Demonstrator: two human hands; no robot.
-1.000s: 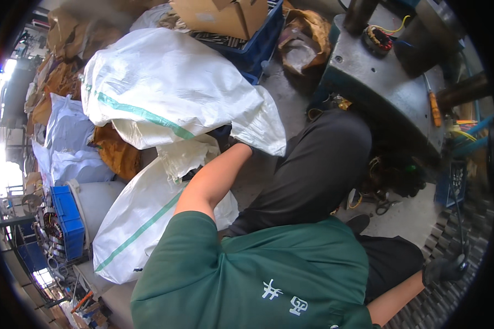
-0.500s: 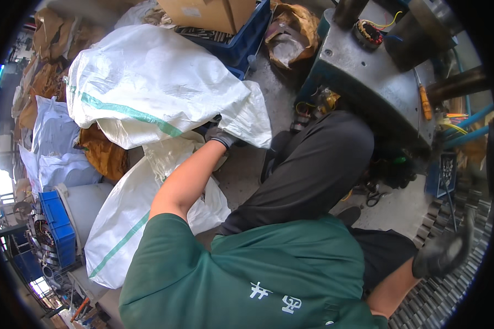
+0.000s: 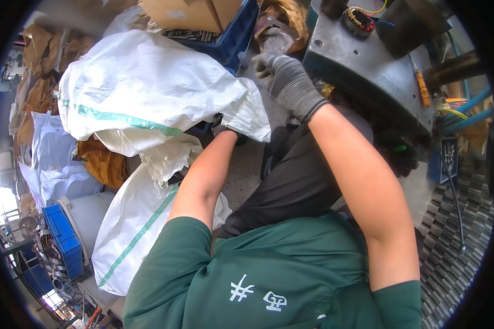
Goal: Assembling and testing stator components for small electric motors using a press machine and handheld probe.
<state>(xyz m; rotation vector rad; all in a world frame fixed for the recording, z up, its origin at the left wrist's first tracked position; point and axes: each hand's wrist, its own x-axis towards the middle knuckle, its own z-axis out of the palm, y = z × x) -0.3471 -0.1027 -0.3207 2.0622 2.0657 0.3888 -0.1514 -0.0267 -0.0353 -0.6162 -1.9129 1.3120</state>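
A large white woven sack point(image 3: 148, 82) with a green stripe lies bunched at the upper left. My left hand point(image 3: 225, 130), in a dark glove, is closed at its lower right edge, with the sack's fold covering most of the fingers. To the right of that sack my right hand point(image 3: 288, 82), in a grey knit glove, is raised over the floor with its fingers curled; whatever they may hold is hidden. The right hand appears apart from the sack. A second white sack point(image 3: 132, 236) with a green stripe rests below, by my left arm.
A blue crate point(image 3: 241, 33) with metal parts and a cardboard box point(image 3: 195, 13) stands at the back. At right is a metal machine table point(image 3: 362, 66) with a wound coil point(image 3: 359, 21) and an orange-handled screwdriver point(image 3: 422, 88). Stacked metal pieces point(image 3: 439, 263) cover the lower right.
My right hand has swung from the stacked metal pieces at the lower right to beside the upper sack. My left hand stays at the sack's edge, now more covered.
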